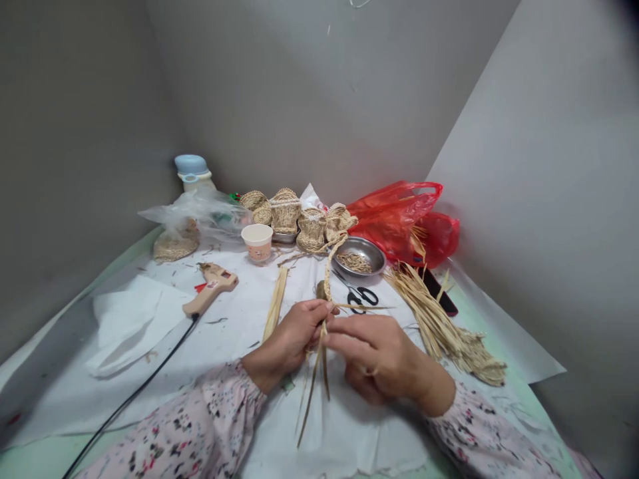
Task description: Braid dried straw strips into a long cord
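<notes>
two hands held a narrow straw braid [328, 273] just in front of the body, its upper length rising away from the grips towards the woven straw pieces. the left grip [287, 342] was clamped on the braid's lower end, and the right grip [379, 352] pinched in beside it, fingertips closed on the same strands. loose straw ends [312, 399] hung below both hands over a white sheet [349, 432]. black-handled scissors [357, 297] lay just beyond, near a steel bowl [358, 256] of straw scraps.
</notes>
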`<state>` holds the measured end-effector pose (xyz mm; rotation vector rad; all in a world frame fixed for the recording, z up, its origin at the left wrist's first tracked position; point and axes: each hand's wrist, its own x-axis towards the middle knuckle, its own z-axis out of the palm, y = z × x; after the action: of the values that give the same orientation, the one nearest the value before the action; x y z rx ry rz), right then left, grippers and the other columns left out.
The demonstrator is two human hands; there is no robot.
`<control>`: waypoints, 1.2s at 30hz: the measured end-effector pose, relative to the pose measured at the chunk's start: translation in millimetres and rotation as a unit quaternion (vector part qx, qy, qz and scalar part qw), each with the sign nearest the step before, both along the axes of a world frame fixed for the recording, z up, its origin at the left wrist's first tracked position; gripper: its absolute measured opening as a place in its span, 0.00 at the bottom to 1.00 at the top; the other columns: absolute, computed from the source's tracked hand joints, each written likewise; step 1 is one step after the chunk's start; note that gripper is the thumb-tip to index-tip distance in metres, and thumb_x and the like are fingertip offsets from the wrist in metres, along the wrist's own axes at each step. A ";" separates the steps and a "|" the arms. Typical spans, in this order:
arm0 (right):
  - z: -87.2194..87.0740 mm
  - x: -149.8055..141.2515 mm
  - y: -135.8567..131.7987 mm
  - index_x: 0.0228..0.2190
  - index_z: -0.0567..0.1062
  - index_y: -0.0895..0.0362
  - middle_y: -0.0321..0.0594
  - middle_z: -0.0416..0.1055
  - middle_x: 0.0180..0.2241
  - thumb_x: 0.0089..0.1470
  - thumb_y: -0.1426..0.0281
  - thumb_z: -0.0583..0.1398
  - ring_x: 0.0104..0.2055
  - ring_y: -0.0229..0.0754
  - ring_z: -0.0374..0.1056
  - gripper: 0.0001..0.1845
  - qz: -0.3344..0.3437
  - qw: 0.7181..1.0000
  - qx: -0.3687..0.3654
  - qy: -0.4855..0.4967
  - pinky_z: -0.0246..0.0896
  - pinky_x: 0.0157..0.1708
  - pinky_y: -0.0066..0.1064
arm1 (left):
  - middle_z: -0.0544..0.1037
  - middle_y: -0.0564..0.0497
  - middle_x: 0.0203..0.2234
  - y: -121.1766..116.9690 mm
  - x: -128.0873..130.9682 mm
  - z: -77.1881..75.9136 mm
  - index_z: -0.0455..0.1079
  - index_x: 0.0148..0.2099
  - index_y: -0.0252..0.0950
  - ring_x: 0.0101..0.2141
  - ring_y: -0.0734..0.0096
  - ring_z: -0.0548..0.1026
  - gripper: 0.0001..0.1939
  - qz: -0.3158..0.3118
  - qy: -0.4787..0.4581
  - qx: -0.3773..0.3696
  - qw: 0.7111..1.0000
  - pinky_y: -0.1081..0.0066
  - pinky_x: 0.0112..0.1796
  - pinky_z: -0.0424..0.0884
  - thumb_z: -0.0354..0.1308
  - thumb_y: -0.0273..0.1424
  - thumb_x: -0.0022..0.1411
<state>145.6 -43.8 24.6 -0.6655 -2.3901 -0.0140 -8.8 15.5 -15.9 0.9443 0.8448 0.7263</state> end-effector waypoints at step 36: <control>-21.9 7.7 31.7 0.30 0.71 0.58 0.35 0.71 0.28 0.50 0.73 0.56 0.30 0.37 0.66 0.04 -0.217 0.874 -0.380 0.212 0.61 0.32 0.27 | 0.52 0.61 0.11 -4.2 -1.0 0.3 0.64 0.24 0.36 0.13 0.81 0.48 0.18 -0.063 0.124 0.135 0.981 0.75 0.17 0.42 0.49 0.43 0.59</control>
<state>153.3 -12.1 2.7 -1.3902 -1.7233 0.8294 -9.8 11.3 -15.6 1.3416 0.9077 0.6301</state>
